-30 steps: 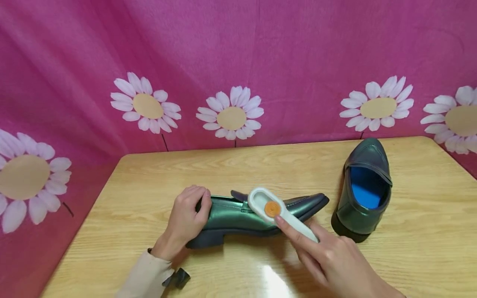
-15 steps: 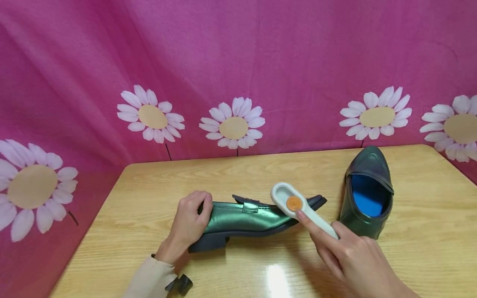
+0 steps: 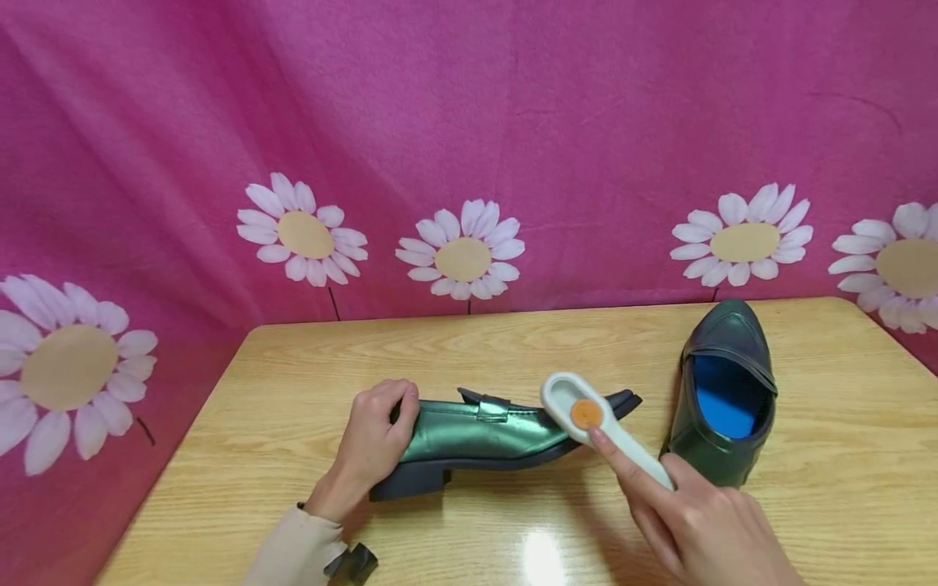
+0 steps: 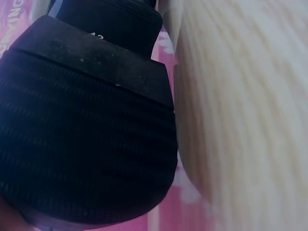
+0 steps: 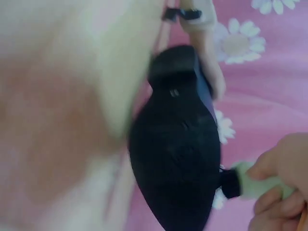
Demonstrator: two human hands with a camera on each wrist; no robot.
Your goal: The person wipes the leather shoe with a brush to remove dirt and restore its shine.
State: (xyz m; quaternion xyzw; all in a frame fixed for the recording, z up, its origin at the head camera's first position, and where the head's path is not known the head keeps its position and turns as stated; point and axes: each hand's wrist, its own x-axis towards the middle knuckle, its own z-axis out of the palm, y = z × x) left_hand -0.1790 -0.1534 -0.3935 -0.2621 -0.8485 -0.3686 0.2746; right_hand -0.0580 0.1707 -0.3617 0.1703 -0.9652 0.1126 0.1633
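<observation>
A shiny green loafer (image 3: 469, 435) is held side-on above the table, toe to the right. Its back end is gripped by my left hand (image 3: 370, 439), thumb on the near side. The left wrist view is filled by its dark heel (image 4: 86, 134). My right hand (image 3: 699, 521) grips the handle of a pale brush (image 3: 623, 442), with the index finger on its orange round button (image 3: 586, 413). The brush head lies over the loafer's toe area. Dark bristles (image 5: 231, 184) show beside the black sole (image 5: 178, 139) in the right wrist view, at its edge.
A second dark green loafer (image 3: 703, 452) with a blue insole stands upright on the right of the wooden table (image 3: 293, 366), just beyond my right hand. A pink curtain (image 3: 586, 122) with daisies hangs behind the table's far edge.
The brush has moved right along the loafer from its middle to the toe, with my right hand. The loafer stays nearly in place in my left hand. The head view has shifted slightly.
</observation>
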